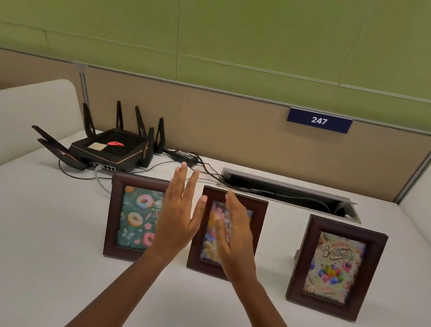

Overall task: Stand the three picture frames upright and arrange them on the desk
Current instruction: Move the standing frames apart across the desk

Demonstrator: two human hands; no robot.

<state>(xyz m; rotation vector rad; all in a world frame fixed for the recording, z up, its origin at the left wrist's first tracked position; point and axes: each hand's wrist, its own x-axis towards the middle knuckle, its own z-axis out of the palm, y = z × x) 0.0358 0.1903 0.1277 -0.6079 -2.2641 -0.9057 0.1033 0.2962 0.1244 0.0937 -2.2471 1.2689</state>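
Observation:
Three dark wooden picture frames stand upright in a row on the white desk (pixel 30 233). The left frame (pixel 117 216) shows doughnuts on teal. The middle frame (pixel 197 247) shows pastel flowers. The right frame (pixel 335 268) shows a birthday card with balloons and stands a little apart. My left hand (pixel 177 213) is raised flat with fingers extended, between the left and middle frames and covering the left one's right edge. My right hand (pixel 237 236) is also flat and open in front of the middle frame, hiding much of its picture. Neither hand holds anything.
A black router (pixel 107 150) with several antennas sits at the back left, its cables (pixel 163 166) trailing toward an open cable tray (pixel 291 194) in the desk's rear. Padded white dividers flank both sides. A beige partition with a "247" sign (pixel 319 120) stands behind.

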